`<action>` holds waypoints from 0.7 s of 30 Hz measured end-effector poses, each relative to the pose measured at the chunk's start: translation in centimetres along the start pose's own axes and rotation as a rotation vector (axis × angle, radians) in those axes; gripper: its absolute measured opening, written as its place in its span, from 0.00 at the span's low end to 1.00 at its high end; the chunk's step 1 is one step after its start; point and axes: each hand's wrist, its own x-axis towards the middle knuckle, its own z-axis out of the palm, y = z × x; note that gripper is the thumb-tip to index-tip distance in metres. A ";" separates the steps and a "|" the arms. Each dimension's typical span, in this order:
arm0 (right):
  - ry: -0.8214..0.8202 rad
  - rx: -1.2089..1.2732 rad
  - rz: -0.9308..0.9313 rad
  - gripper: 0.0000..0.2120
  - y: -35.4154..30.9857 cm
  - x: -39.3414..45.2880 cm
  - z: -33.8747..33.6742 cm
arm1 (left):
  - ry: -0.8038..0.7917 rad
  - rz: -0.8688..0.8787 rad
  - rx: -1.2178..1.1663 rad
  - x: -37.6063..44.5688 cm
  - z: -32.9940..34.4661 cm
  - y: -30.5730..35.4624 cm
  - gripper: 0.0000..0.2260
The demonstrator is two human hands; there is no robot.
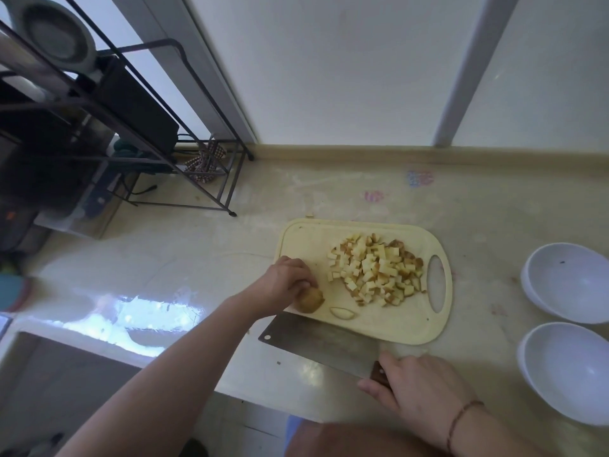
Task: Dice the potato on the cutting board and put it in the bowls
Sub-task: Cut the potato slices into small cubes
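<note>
Head view: last potato end [310, 301] down on the near left corner of the cutting board [408, 328], still with its brown skin on. Small and round, so likely to roll under a blade. Hard inside and wet where cut, so probably slippery. Best held from the skin side, flat cut face down on the board, fingertips tucked back.

Left hand [286, 281] curled over that end, fingers pinching it at the top. One thin slice [343, 313] lying flat just right of the end, close but not touching. Floppy and light, easy to slide or pick up with two fingers.

Big pile of diced potato [375, 273] in the middle of the board, toward its handle hole. Little cubes, light and loose, likely to scatter if pushed fast. Better scooped together than picked one by one.

Cleaver [321, 346] lying flat just off the near edge of the board, blade partly over the surface [211, 255]. Right hand [418, 387] wrapped on its dark handle. Heavy, wide blade, good for scooping cubes.

Two white bowls [570, 282] well right of the board, one behind the other, nothing in them yet.
</note>
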 end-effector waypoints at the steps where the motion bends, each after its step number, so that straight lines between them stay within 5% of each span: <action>1: 0.003 -0.004 -0.003 0.55 0.1 0.0 0.1 | 0.016 0.024 0.005 0.0 0.0 0.0 0.09; 5: 0.010 -0.003 0.004 0.58 0.3 0.3 0.5 | 0.083 0.244 0.150 0.0 -0.2 1.7 0.09; 10: -0.010 -0.008 0.030 0.68 0.4 0.6 0.6 | -0.023 0.492 0.345 0.8 1.3 4.8 0.11; 17: -0.013 -0.026 0.018 0.59 0.2 0.4 0.4 | -0.071 0.494 0.428 0.9 1.9 5.4 0.17; 21: -0.009 -0.009 0.031 0.66 0.5 0.5 0.7 | 0.029 0.435 0.328 0.6 0.9 4.6 0.14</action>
